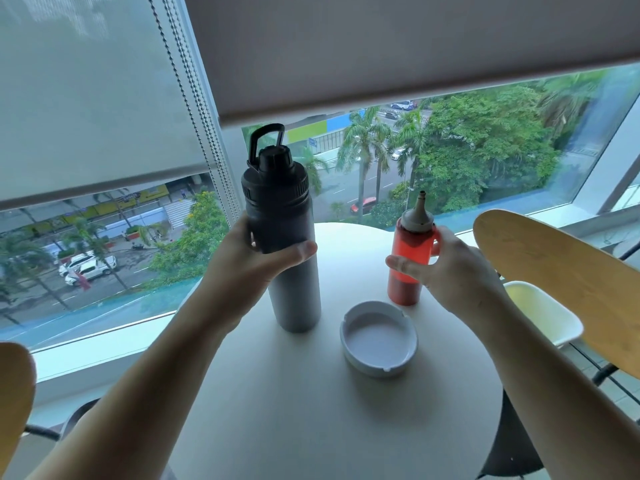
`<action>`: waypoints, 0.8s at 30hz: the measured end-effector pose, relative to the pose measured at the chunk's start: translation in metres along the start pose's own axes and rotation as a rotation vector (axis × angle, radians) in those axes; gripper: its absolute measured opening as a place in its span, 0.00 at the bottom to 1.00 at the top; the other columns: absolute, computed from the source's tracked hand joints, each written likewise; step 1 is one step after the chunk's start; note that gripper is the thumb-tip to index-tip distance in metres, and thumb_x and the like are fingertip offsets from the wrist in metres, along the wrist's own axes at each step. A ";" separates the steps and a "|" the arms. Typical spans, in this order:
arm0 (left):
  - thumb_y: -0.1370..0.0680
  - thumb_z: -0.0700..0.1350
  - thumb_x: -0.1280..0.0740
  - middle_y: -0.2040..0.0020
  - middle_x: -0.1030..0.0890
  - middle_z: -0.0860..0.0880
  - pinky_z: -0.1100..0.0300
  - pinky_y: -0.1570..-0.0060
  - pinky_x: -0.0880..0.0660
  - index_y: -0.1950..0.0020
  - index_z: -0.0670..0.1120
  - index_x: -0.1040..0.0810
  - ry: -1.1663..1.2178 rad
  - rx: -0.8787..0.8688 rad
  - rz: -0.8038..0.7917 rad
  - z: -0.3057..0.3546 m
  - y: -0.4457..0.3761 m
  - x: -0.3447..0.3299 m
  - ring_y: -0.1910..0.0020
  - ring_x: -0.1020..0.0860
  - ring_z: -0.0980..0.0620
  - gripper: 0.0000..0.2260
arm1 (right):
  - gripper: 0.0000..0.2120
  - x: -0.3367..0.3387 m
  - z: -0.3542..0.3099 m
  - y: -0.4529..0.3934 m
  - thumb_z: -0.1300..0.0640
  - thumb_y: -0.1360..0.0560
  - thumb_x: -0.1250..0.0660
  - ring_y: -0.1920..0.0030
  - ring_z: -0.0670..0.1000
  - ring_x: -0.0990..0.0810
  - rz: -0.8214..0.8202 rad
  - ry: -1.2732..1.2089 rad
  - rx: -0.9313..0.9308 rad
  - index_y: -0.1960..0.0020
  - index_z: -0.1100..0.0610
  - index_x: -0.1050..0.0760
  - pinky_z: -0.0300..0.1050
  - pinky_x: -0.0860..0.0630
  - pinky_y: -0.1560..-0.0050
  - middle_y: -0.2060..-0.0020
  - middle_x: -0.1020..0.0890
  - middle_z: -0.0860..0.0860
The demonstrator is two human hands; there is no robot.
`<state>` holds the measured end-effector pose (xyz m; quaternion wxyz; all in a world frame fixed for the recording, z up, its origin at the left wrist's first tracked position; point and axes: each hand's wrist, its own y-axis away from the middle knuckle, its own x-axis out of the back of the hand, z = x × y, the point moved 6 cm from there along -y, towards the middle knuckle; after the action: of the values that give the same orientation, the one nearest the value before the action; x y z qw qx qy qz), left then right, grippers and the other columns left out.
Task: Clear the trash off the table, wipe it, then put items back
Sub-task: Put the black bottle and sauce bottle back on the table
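Observation:
A tall grey water bottle (pixel 294 299) with a black lid and carry loop stands upright on the round white table (pixel 294 410), left of centre. My left hand (pixel 242 265) is wrapped around its upper part. A red squeeze sauce bottle (pixel 407 268) with a grey nozzle stands on the table to the right. My right hand (pixel 450 271) grips it at mid height. A white round ashtray (pixel 379 339) sits between and in front of the two bottles, with nothing in it.
A wooden chair back (pixel 561 282) rises at the right, with a white seat (pixel 543 310) below it. Another wooden chair edge (pixel 14 403) shows at the far left. A window with half-lowered roller blinds (pixel 381 46) and bead chains (pixel 194 109) lies behind the table.

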<state>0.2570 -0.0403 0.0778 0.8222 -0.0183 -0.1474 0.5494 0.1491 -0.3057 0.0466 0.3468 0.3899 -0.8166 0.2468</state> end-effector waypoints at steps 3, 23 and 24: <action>0.33 0.48 0.21 0.44 0.15 0.55 0.56 0.44 0.23 0.36 0.52 0.21 0.004 0.005 0.013 -0.001 0.002 0.001 0.43 0.17 0.57 0.26 | 0.32 -0.004 0.003 0.001 0.32 0.32 0.28 0.42 0.59 0.22 -0.015 0.012 -0.004 0.36 0.50 0.28 0.50 0.27 0.46 0.44 0.18 0.51; 0.32 0.61 0.22 0.37 0.22 0.55 0.52 0.36 0.25 0.22 0.62 0.43 -0.417 0.120 0.002 -0.018 0.053 0.027 0.38 0.22 0.55 0.44 | 0.39 -0.004 0.034 0.040 0.28 0.36 0.29 0.47 0.54 0.19 -0.063 -0.015 -0.035 0.33 0.49 0.30 0.52 0.22 0.49 0.45 0.19 0.48; 0.32 0.62 0.23 0.38 0.21 0.55 0.51 0.36 0.25 0.22 0.63 0.43 -0.440 0.114 0.003 -0.022 0.060 0.030 0.39 0.22 0.56 0.44 | 0.39 -0.005 0.033 0.043 0.28 0.36 0.30 0.47 0.54 0.19 -0.059 -0.012 -0.041 0.33 0.49 0.29 0.52 0.22 0.49 0.45 0.19 0.48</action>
<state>0.2194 0.0137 0.0517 0.7690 0.1484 -0.2919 0.5490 0.1045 -0.3011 0.0158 0.3570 0.4079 -0.8117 0.2173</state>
